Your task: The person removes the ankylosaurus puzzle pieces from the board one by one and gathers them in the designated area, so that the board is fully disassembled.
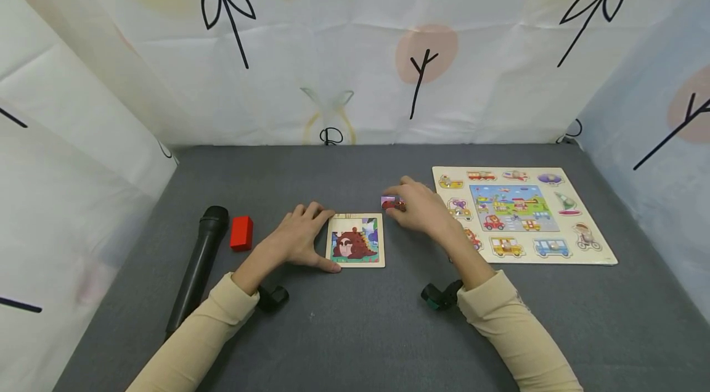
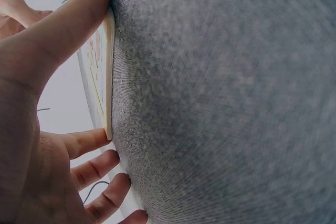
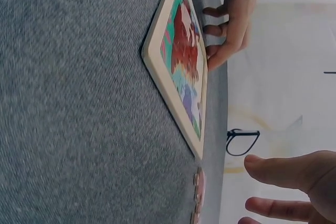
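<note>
A small wooden-framed picture puzzle [image 1: 355,240] lies flat, showing a brown-red animal. My left hand [image 1: 299,238] holds it at its left side, thumb at the near corner and index finger at the far corner. In the left wrist view, the thumb [image 2: 58,35] and index finger touch the puzzle's pale edge [image 2: 109,77]. Right of the frame, a purple and dark red puzzle piece [image 1: 392,202] lies beneath my right hand [image 1: 421,207]. Seen from the right wrist, the fingers are spread apart, with a gap to the low pinkish piece [image 3: 198,195] on the cloth.
A larger vehicle puzzle board [image 1: 516,244] lies to the right, partly behind the right forearm. On the left are a red block [image 1: 241,233] and a black microphone [image 1: 199,265]. Patterned white curtains [image 1: 355,40] bound the grey table [image 1: 355,330] at the back and sides.
</note>
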Available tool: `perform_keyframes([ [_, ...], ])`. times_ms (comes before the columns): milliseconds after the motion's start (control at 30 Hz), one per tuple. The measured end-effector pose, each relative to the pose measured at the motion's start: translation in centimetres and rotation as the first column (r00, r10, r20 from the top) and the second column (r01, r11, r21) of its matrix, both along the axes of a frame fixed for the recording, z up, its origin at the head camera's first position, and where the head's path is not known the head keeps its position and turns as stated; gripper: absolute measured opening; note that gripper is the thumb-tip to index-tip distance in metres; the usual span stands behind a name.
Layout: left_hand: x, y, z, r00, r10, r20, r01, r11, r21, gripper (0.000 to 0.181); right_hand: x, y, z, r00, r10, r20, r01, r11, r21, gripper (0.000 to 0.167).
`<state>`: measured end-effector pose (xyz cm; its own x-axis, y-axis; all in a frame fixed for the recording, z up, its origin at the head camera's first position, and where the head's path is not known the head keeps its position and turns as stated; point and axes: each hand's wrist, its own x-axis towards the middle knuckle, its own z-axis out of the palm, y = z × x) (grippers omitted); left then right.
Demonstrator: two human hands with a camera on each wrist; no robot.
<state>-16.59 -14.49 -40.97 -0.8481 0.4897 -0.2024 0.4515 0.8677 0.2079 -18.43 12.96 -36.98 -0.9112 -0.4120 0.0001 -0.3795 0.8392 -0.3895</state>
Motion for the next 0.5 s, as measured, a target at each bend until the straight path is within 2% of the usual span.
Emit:
perform_keyframes([
  [500, -0.1, 0.0, -0.1, 1.000, 0.003, 0.009, -0.003, 1.000, -0.009, 0.115, 1.0, -1.7, 0.1, 0.999, 0.031, 0.041, -0.032, 0.999, 0.032, 0.039],
])
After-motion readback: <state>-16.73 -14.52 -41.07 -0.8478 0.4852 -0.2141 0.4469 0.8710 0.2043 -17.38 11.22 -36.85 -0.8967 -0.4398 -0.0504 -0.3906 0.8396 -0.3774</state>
